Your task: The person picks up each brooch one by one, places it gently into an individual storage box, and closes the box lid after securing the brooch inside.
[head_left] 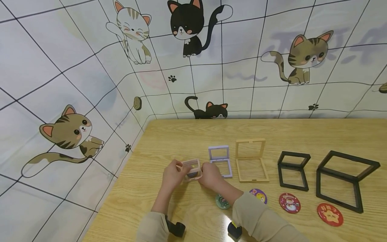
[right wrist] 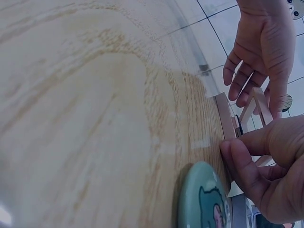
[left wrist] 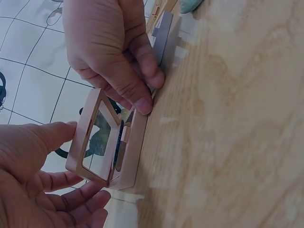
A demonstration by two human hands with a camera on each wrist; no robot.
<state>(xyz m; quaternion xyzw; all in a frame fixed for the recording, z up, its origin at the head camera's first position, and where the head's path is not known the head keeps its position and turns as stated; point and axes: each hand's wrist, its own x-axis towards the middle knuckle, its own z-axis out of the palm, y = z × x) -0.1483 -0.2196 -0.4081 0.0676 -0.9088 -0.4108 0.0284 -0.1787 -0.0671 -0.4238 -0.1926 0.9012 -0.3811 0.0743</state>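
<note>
A small pink display frame point(left wrist: 137, 147) stands partly open on the table, its clear-windowed lid tilted over its base. Inside it sits a dark round badge point(head_left: 192, 174), seen nearly edge-on in the left wrist view. My left hand point(head_left: 174, 174) holds the lid at its edge, thumb on one side and fingers on the other. On the opposite side, my right hand point(head_left: 211, 173) pinches the base's end between thumb and fingers, low against the tabletop. Near my right wrist lies a green badge point(right wrist: 204, 199), partly covered by the forearm in the head view.
To the right stand an open purple frame point(head_left: 230, 169), a yellow frame point(head_left: 252, 180), a small black frame point(head_left: 293, 186) and a large black frame point(head_left: 338, 202). In front lie a purple badge point(head_left: 259, 195) and two red badges point(head_left: 289, 203). Cat-print wall cloth borders the table.
</note>
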